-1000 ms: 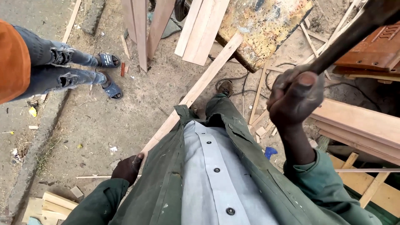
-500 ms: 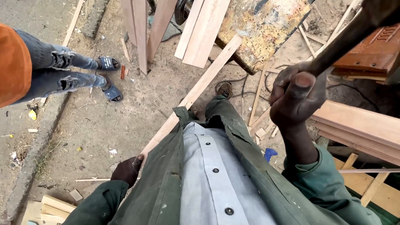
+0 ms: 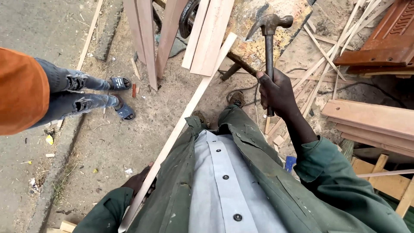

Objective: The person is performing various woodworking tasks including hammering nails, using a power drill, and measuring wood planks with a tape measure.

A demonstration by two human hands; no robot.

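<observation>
One claw hammer, dark metal with a rusty head, stands upright, its handle clamped in the right hand. One long pale wooden strip runs diagonally left of the hammer; the left hand grips its near end. A bystander's two sandalled feet stand farther left.

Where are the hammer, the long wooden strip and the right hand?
hammer (image 3: pixel 269 22): head view, on its metal head.
strip (image 3: pixel 189 110): head view, midway along its pale face.
right hand (image 3: pixel 276 92): head view, on the knuckles gripping the hammer handle.
</observation>
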